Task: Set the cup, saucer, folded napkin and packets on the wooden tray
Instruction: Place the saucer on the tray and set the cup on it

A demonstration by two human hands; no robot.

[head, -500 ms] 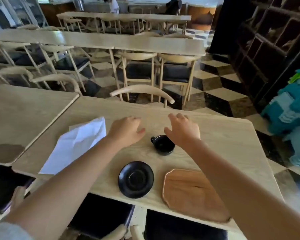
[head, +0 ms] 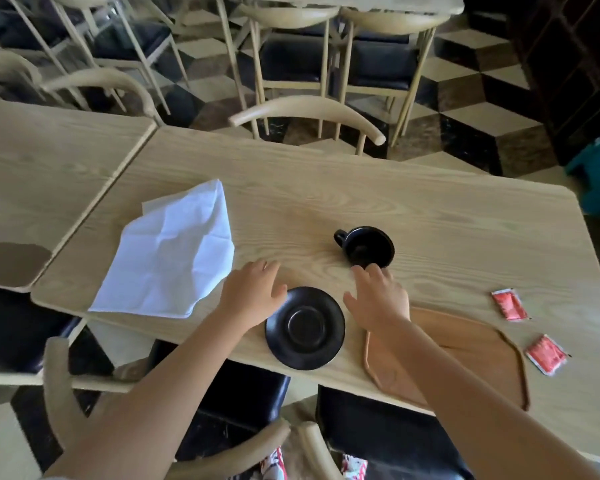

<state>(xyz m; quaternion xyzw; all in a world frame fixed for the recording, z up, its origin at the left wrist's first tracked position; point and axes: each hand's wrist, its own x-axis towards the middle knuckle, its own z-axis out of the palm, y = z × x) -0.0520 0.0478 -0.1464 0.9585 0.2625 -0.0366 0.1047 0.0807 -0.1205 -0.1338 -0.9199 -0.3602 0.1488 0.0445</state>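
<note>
A black saucer (head: pixel 305 328) lies at the table's near edge. My left hand (head: pixel 252 296) hovers open at its left rim, my right hand (head: pixel 378 297) open just right of it, fingertips close to the black cup (head: pixel 367 246) behind. Neither hand holds anything. The wooden tray (head: pixel 482 362) lies at the near right, partly under my right forearm. Two red packets (head: pixel 509 304) (head: pixel 547 354) lie on the table right of the tray. A white napkin (head: pixel 174 251) lies spread out and creased at the left.
The light wood table (head: pixel 361 192) has a second table (head: pixel 42 161) butted against its left side. Wooden chairs (head: pixel 305 112) with dark seats stand behind and in front. A chequered floor lies beyond.
Both hands have drawn back toward me from beyond the cup to either side of the saucer. The view has tilted down, bringing the packets into sight.
</note>
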